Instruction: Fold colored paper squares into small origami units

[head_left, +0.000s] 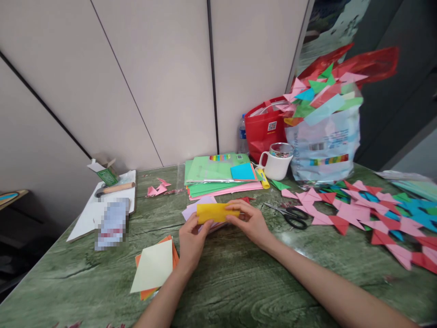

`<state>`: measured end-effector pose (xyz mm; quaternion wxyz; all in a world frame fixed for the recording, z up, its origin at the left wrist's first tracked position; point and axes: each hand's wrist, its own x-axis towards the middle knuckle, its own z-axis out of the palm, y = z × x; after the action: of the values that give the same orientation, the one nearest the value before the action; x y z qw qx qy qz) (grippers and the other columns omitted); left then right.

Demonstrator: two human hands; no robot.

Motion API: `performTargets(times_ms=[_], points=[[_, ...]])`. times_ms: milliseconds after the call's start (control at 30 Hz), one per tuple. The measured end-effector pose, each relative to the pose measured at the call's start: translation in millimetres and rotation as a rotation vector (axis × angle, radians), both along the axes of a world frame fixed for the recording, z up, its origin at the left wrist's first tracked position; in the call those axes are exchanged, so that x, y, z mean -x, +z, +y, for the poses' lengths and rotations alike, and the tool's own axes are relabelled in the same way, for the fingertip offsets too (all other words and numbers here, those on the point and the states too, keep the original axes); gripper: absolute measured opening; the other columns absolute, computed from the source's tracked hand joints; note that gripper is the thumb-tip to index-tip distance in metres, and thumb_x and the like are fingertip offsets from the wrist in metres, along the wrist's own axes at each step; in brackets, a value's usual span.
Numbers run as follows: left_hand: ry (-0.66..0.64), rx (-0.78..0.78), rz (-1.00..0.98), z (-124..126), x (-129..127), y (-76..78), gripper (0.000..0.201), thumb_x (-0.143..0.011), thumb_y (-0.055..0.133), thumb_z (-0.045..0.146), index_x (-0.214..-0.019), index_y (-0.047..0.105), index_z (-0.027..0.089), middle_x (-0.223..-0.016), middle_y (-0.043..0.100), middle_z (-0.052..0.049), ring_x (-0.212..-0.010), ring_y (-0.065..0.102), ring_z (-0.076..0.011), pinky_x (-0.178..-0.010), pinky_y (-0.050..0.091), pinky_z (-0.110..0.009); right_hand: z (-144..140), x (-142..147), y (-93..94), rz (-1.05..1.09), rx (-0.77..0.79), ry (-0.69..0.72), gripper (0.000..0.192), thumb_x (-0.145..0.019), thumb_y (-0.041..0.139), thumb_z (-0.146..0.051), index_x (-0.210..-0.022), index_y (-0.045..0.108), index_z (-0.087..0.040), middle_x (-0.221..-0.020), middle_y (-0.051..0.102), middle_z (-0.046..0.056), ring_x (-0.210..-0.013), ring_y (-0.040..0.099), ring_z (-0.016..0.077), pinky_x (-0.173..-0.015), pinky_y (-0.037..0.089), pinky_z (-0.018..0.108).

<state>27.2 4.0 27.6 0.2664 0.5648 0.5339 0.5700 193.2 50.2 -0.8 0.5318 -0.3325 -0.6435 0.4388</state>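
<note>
A yellow strip of folded paper is held level between my two hands, above the table. My left hand pinches its lower left corner with thumb and fingers. At the right end, my right hand grips it, fingers over the top edge and thumb in front. Behind and partly beneath it lie lilac paper sheets, mostly hidden by the strip and my hands. Closer to me on the left sits a stack of square paper, cream on top with orange below. Black-handled scissors lie right of my right hand.
Coloured paper packs are piled against the wall, with a white mug beside them. Folded pink and red pieces spread over the right side. Behind stand a full plastic bag and a red bag. A hammer lies at left.
</note>
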Motion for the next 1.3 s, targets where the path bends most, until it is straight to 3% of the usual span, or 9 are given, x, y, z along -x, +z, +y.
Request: performTargets(times_ms=[100,300,433,533,700,867,1133,1300], points=[[-0.084,0.04,-0.042,-1,-3,2.8,0.012,-0.066,0.065,0.026,-0.073,0.07,0.017,-0.081,0.067,-0.003,-0.079,0.06,-0.018,-0.073,0.045,-0.027,4,-1,-2.1,-0.027,0.005,-0.125,0.022,-0.072,0.062,-0.039,-0.072,0.065,-0.017,-0.088,0.062,0.009,-0.085,0.058,0.02,-0.067,0.051,0.029],[-0.094,0.098,-0.185,1,0,-7.5,0.013,-0.067,0.065,0.028,-0.067,0.067,0.015,-0.081,0.067,-0.003,-0.079,0.06,-0.0179,-0.075,0.046,-0.027,5,0,-3.5,-0.012,0.02,-0.166,0.02,-0.068,0.066,-0.036,-0.067,0.063,-0.016,-0.082,0.063,0.007,-0.073,0.059,0.0179,-0.064,0.05,0.029],[-0.086,0.117,-0.345,4,1,-14.6,0.018,-0.068,0.065,0.028,-0.08,0.065,0.015,-0.086,0.067,-0.005,-0.082,0.061,-0.018,-0.078,0.048,-0.03,2,2,-2.3,0.027,0.071,-0.152,0.022,-0.065,0.068,-0.036,-0.072,0.062,-0.016,-0.081,0.063,0.007,-0.076,0.06,0.0189,-0.064,0.052,0.029],[-0.097,0.113,-0.423,4,-1,-11.5,0.029,-0.067,0.066,0.026,-0.093,0.058,0.016,-0.092,0.066,-0.006,-0.083,0.063,-0.0176,-0.076,0.051,-0.031,0,3,0.3,0.05,0.124,-0.086,0.023,-0.067,0.066,-0.033,-0.084,0.061,-0.017,-0.084,0.062,0.006,-0.077,0.061,0.0186,-0.064,0.053,0.029],[-0.12,0.175,-0.502,1,-2,-4.5,0.058,-0.067,0.066,0.028,-0.118,0.038,0.021,-0.095,0.063,-0.007,-0.072,0.065,-0.0178,-0.06,0.056,-0.032,-5,3,4.7,-0.09,-0.009,-0.022,0.029,-0.074,0.06,-0.027,-0.102,0.063,-0.023,-0.098,0.06,0.006,-0.089,0.058,0.0184,-0.066,0.052,0.027],[-0.101,0.217,-0.465,1,-1,-4.3,0.052,-0.063,0.068,0.029,-0.11,0.049,0.019,-0.105,0.059,-0.008,-0.08,0.063,-0.0197,-0.059,0.056,-0.03,-7,4,4.6,-0.153,-0.096,-0.07,0.027,-0.077,0.055,-0.026,-0.103,0.065,-0.024,-0.095,0.063,0.006,-0.081,0.059,0.0167,-0.059,0.051,0.025],[-0.112,0.2,-0.461,-2,0,-0.5,0.033,-0.064,0.067,0.034,-0.092,0.056,0.019,-0.095,0.061,-0.003,-0.082,0.062,-0.0194,-0.06,0.054,-0.029,-9,7,4.5,-0.174,-0.091,-0.101,0.022,-0.076,0.056,-0.026,-0.095,0.068,-0.022,-0.093,0.067,0.006,-0.079,0.061,0.0185,-0.058,0.05,0.026],[-0.13,0.229,-0.465,-3,1,1.2,0.039,-0.062,0.068,0.036,-0.094,0.054,0.019,-0.084,0.062,-0.003,-0.07,0.063,-0.0191,-0.052,0.054,-0.029,-9,9,5.3,-0.172,-0.073,-0.105,0.022,-0.075,0.055,-0.027,-0.092,0.068,-0.021,-0.091,0.068,0.006,-0.076,0.062,0.0188,-0.057,0.049,0.026]])
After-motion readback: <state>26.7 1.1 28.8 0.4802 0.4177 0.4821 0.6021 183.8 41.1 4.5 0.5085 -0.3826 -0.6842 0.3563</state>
